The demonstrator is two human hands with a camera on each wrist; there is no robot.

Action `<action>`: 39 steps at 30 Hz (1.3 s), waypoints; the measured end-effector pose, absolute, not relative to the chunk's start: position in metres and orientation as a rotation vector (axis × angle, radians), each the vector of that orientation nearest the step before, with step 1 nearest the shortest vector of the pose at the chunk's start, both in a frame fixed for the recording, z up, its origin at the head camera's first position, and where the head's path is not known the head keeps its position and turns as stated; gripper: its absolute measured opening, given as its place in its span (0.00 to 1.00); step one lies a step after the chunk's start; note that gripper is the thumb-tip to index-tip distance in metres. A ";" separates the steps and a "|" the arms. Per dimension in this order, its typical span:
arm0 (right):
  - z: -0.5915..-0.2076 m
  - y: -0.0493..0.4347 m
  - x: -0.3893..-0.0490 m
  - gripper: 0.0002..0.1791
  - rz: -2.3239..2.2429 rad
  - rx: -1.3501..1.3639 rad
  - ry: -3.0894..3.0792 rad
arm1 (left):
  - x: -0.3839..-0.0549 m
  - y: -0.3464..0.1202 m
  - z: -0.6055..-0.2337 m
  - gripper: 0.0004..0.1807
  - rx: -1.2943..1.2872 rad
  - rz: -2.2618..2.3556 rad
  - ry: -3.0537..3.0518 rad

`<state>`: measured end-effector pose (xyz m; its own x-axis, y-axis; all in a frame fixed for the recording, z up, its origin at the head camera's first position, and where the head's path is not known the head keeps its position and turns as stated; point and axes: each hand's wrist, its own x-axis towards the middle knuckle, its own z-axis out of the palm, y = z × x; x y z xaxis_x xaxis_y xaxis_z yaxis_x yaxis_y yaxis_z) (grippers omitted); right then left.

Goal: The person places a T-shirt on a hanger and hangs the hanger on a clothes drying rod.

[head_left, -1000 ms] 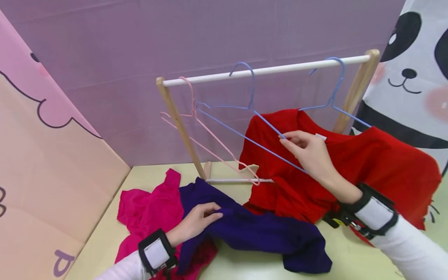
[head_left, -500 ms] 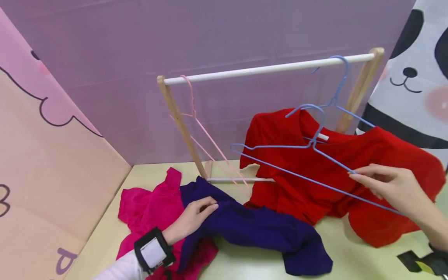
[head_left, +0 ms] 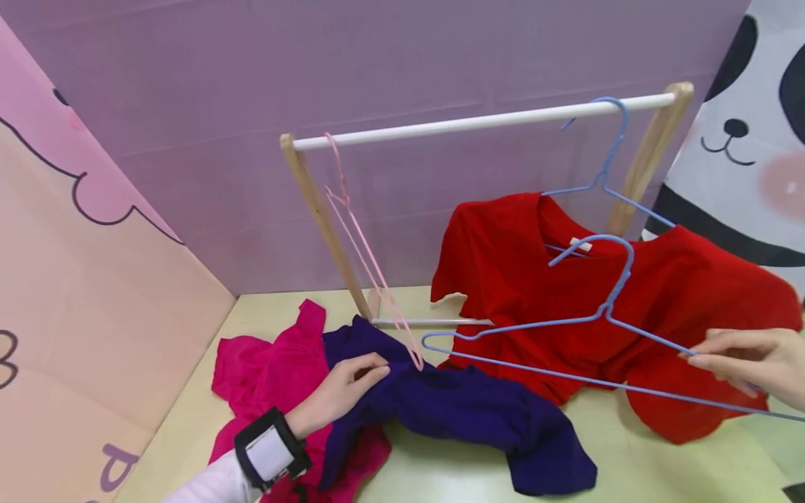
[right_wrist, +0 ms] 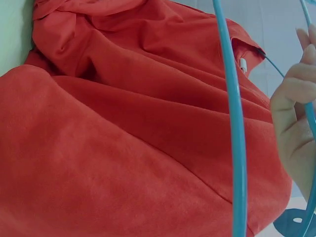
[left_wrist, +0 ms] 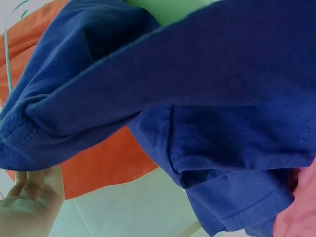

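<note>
My right hand (head_left: 755, 360) pinches a blue wire hanger (head_left: 534, 327) by its right shoulder, in front of the red shirt (head_left: 503, 272). The hanger's hook points up and left, off the rack's rod. In the right wrist view, my fingers (right_wrist: 291, 91) curl round the hanger wire. My left hand (head_left: 342, 390) pinches the edge of a navy garment (head_left: 465, 412), which lies partly over a magenta garment (head_left: 270, 377). The left wrist view has the navy cloth (left_wrist: 163, 74) raised at the fingers. The red shirt is on a second blue hanger (head_left: 608, 150).
The rack's white rod (head_left: 478, 124) runs between two wooden legs (head_left: 323, 223). A pink hanger (head_left: 341, 171) hangs at the rod's left end, its lower tip over the navy garment. Printed cloth walls (head_left: 390, 56) enclose the pale yellow table (head_left: 453, 468).
My right hand has taken the blue hanger off the rod and brought it down and right. The pink hanger has turned on the rod. My left hand has barely moved.
</note>
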<state>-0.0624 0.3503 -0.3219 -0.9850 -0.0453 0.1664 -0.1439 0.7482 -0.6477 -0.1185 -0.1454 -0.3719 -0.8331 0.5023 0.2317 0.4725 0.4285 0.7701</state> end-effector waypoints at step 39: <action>-0.340 0.347 -0.081 0.07 1.253 0.535 -3.020 | -0.111 -0.140 -0.376 0.08 1.057 1.261 2.606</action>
